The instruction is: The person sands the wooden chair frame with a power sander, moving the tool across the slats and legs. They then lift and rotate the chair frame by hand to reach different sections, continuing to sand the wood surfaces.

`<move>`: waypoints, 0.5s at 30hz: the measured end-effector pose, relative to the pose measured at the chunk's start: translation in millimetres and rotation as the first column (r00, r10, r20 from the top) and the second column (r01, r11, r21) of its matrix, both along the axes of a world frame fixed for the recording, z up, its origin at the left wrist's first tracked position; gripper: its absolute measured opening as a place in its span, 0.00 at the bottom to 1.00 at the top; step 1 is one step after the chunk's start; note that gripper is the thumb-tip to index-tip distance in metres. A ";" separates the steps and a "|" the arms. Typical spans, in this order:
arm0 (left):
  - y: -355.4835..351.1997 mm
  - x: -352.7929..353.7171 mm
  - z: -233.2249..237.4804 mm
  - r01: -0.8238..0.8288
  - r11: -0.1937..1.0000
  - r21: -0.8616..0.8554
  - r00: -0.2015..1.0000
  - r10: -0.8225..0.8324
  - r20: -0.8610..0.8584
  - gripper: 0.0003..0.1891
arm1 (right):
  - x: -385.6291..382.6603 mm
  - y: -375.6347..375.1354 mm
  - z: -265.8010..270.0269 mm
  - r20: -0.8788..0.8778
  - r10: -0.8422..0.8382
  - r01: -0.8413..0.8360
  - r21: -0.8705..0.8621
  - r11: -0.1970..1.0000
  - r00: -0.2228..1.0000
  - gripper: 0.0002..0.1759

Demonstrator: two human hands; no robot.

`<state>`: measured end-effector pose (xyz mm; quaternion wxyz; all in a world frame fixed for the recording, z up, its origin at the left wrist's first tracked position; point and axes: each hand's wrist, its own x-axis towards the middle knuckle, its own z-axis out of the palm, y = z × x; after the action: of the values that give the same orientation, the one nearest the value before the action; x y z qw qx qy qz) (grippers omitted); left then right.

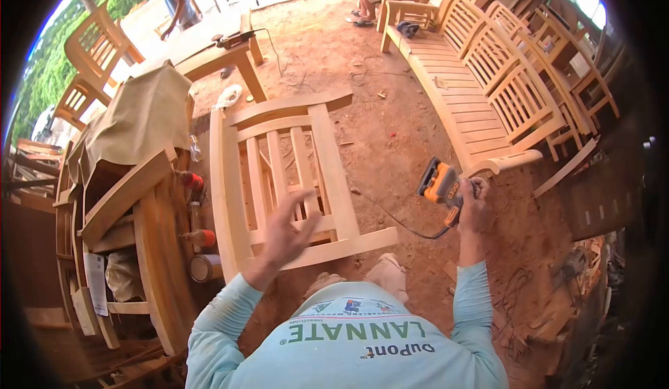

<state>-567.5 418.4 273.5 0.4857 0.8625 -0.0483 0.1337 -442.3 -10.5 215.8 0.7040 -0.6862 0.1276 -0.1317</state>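
My right hand (pixel 477 206) grips an orange and black electric sander (pixel 439 188), held up to the right over the dirt floor with its pad side turned left. From its handle a dark cord (pixel 408 228) loops away to the left. In front of me stands a pale, unpainted wooden chair (pixel 330 159) with vertical slats and curved rails. Over its near end is my left hand (pixel 287 235), fingers spread and nothing in them, overlapping the lower rail in this view.
A long slatted wooden bench (pixel 463 103) stands at the right. On the left, a brown cloth (pixel 143 110) drapes over stacked furniture, beside red-capped bottles (pixel 198 238) and a can (pixel 205 268). A wooden table (pixel 209 58) and two people, one standing (pixel 178 2), one seated, are farther back.
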 end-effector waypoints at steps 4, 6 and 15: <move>-115.6 23.8 -7.4 0.228 0.897 -0.378 0.846 -0.375 -0.379 0.30 | 23.3 -2.5 -17.2 -0.001 0.040 -0.039 0.094 0.995 0.999 0.24; -174.4 43.0 -23.1 0.202 0.894 -0.400 0.789 -0.390 -0.475 0.34 | 42.8 -7.6 -22.9 -0.006 0.060 -0.058 0.201 0.978 0.998 0.25; -376.7 155.7 -71.4 0.054 0.879 -0.474 0.675 -0.382 -0.631 0.45 | 121.8 -114.6 -14.8 -0.159 0.156 -0.087 0.374 0.924 0.975 0.29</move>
<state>-411.8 41.7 202.1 0.6514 0.7093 0.0665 -0.2611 -320.5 -125.2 201.0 0.8107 -0.5596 0.1719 0.0029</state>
